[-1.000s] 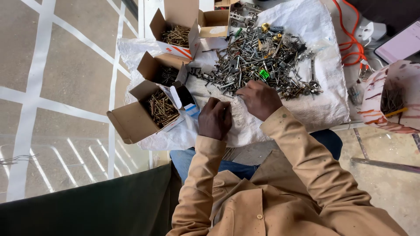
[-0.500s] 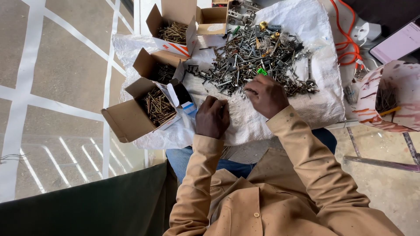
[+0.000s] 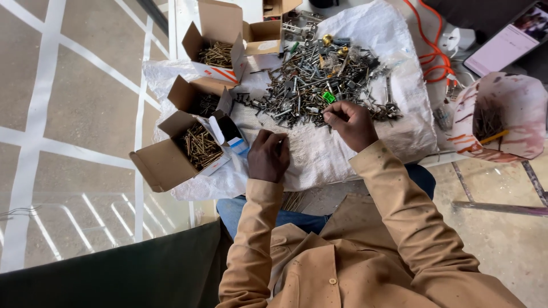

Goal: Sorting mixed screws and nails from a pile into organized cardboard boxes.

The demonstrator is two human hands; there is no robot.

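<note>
Pile of screws point(image 3: 319, 85) sits mid-sheet point(image 3: 399, 131), three open boxes point(image 3: 197, 145) lined along its left edge, bucket point(image 3: 502, 114) off the right edge, both hands point(image 3: 268, 157) at the near edge.

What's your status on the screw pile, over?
Right hand picking at near edge of mixed screw pile. Left hand closed, resting on white sack. Open screw boxes at left. Nothing blocking.

Bright, sharp daylight; soft shadows.
</note>
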